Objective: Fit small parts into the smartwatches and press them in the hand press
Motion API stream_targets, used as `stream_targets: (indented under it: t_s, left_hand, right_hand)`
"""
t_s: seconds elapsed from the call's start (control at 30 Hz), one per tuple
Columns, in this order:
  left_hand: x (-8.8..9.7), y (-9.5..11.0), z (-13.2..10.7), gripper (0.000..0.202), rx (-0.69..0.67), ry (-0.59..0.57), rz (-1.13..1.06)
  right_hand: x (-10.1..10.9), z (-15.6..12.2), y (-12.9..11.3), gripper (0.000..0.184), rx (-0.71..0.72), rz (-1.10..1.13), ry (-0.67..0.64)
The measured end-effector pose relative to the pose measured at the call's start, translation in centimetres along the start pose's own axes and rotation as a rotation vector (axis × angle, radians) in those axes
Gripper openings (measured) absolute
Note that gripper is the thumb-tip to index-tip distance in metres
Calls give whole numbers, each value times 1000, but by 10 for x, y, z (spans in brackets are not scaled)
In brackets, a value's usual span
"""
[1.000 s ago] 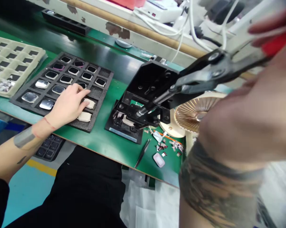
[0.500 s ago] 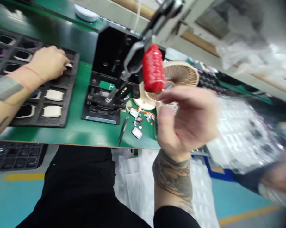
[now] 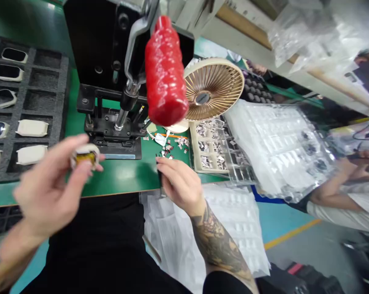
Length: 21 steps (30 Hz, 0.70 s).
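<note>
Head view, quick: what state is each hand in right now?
Left hand: closed, pinching a small watch case.
Right hand: closed on a slim dark tool at the table edge.

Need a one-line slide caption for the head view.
Left hand holds a small cream casing near the red-handled press; right hand touches tweezers.

From the right hand (image 3: 178,181), the press (image 3: 111,122) blocked 11 o'clock, its red handle (image 3: 164,73) overhanging 12. Scraps (image 3: 172,145) littered 12, a fan (image 3: 213,90) stood at 1, a parts tray (image 3: 215,157) at 2. Bare bench (image 3: 123,175) lay open at 9, with the foam tray (image 3: 34,85) at 10.
</note>
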<state>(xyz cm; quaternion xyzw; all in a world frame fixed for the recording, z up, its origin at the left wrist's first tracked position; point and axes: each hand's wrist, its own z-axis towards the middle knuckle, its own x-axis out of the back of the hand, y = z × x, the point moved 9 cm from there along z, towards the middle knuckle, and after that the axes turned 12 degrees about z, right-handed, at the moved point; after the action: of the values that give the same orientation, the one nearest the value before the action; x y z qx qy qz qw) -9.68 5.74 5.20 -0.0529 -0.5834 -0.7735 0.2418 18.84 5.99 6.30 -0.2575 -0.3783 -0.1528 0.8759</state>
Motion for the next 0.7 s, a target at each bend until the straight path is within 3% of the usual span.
stream_targets:
  t_s: [0.07,0.13,0.23,0.43,0.6,0.7]
  left_hand:
    - [-35,-3,-23,46,76,-88,-194]
    - [-71,-9,-28,36,171,-247,-363]
    - [-101,-17,-21,36,268,-386,-500]
    - [-103,-28,-25,41,247,-366,-402]
    - [-104,-30,-30,43,241,-396,-409]
    - [-105,-30,-29,43,227,-403,-397]
  right_hand:
    - [17,-4,12,35,-138,242,253]
    - [21,-5,19,32,-218,417,436]
    - [13,5,13,33,-206,525,527]
    - [-6,23,-6,44,-112,435,377]
    - [-7,17,2,38,-162,515,478]
    - [-12,19,5,31,-179,536,460]
